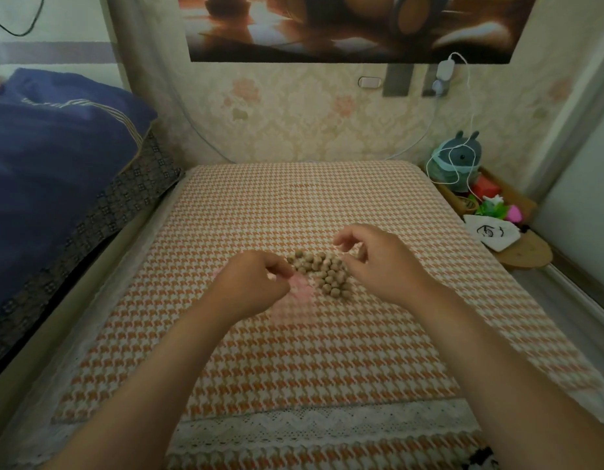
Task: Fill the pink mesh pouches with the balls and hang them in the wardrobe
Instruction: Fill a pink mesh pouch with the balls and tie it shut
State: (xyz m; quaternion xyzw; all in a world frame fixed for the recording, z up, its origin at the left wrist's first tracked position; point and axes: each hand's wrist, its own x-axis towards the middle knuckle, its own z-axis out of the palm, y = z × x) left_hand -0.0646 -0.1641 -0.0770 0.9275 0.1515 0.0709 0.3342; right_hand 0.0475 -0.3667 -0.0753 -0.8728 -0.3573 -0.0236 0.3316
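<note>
A dark blue quilted bedding bundle [56, 164] lies at the far left, beside the orange-and-white houndstooth cloth [294, 205] that covers the surface. On that cloth, the left hand [249, 283] pinches the edge of a flat pink mesh pouch [300, 290] with curled fingers. Just right of the pouch and touching it sits a heap of small tan wooden balls [322, 271]. The right hand [378, 262] hovers over the heap with its fingers loosely curled and nothing visibly held. At the far right, a grey-and-teal plush toy [458, 161] stands on a low wooden shelf.
</note>
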